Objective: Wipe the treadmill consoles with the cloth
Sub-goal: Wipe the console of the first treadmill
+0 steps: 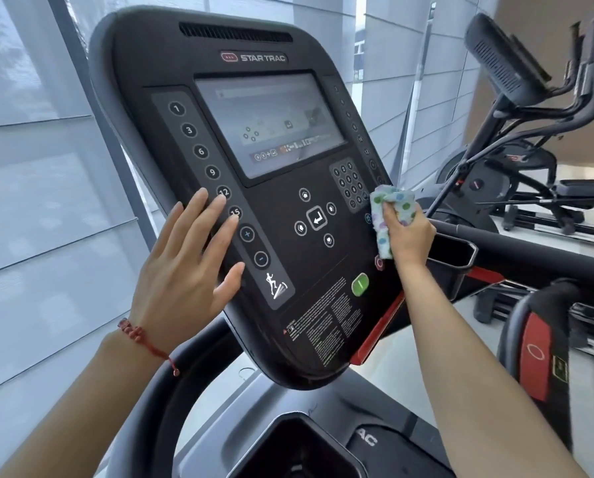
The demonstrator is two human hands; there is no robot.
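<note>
A black treadmill console (281,270) with a screen (268,125) and button strips fills the middle of the view, tilted to the right. My left hand (185,270) lies flat and open against its left edge, fingertips near the incline buttons. My right hand (409,232) is shut on a pale cloth with coloured dots (388,215), pressed on the console's right side just below the number keypad (349,184). A green button (360,283) sits below the cloth.
A black cup holder (454,253) and handrail (547,250) run to the right of the console. An elliptical machine (516,139) stands at the back right. Window blinds (47,201) cover the left. A red stop control (533,353) is at the lower right.
</note>
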